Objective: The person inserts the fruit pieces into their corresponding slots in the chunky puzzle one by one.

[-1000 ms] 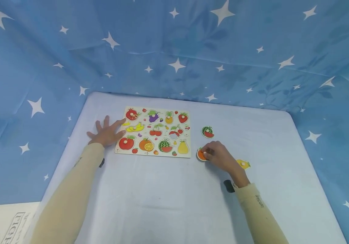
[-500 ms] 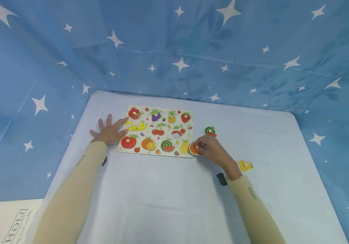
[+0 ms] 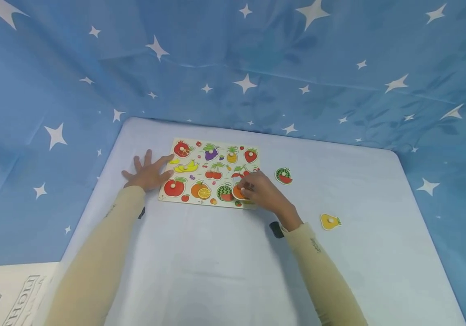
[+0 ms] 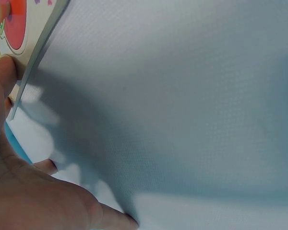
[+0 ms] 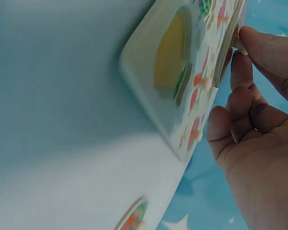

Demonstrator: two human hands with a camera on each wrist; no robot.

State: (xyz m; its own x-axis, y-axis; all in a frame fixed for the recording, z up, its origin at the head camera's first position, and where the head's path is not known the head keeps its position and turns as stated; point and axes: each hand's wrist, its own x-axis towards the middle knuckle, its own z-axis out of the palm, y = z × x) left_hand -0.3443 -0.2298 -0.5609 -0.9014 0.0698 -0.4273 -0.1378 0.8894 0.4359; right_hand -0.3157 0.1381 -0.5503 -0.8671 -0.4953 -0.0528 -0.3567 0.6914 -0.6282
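Observation:
My right hand (image 3: 262,192) pinches the small knob of an orange-fruit puzzle piece (image 3: 238,192) between thumb and forefinger. It holds the piece over the lower right of a fruit peg-puzzle board (image 3: 165,197), beside the printed watermelon. In the right wrist view, the piece's edge (image 5: 224,57) stands just off the board, and a yellow pear shape (image 5: 169,57) shows on the board's corner. My left hand (image 3: 148,175) lies with fingers spread at the board's left edge. Two of its digits touch the board; the others rest on the table. Several knobbed fruit pieces sit in the board.
A watermelon piece (image 3: 283,176) lies right of the board, and a pear piece (image 3: 330,221) lies farther right and nearer. The white table (image 3: 216,271) backs onto a blue star-patterned cloth (image 3: 200,45). A printed sheet (image 3: 12,290) shows at lower left.
The right hand has lifted the orange piece from the table and carried it left over the board. The left hand keeps its place on the board's edge.

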